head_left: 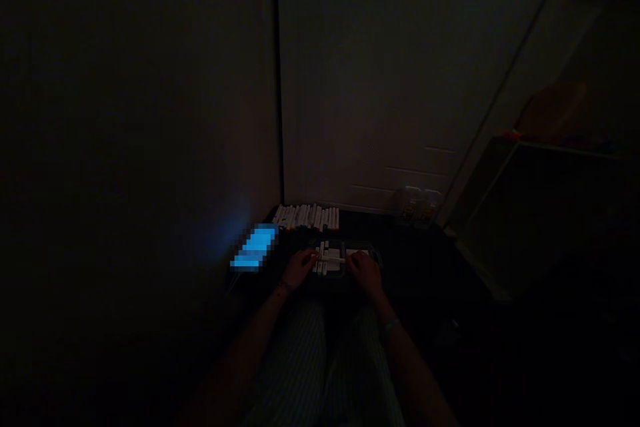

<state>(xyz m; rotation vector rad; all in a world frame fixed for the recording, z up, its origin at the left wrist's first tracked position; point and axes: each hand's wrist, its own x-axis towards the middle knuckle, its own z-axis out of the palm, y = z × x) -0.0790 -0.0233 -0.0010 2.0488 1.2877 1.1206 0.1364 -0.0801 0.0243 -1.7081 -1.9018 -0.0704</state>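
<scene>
The picture is very dark. A white marker [333,259] lies crosswise between my two hands, above a clear plastic case [344,247]. My left hand [300,267] pinches its left end. At the other end, the fingers of my right hand [366,272] are closed on the marker. More white sticks that look like markers [323,268] sit upright to the view in the left part of the case. Something pale lies in its right part, partly hidden by my right hand.
Behind the case, a row of several white markers [306,217] lies side by side by the wall. A lit, blurred screen [255,248] stands at the left. Two clear containers [411,207] are at the back right. A shelf unit [550,147] stands farther right.
</scene>
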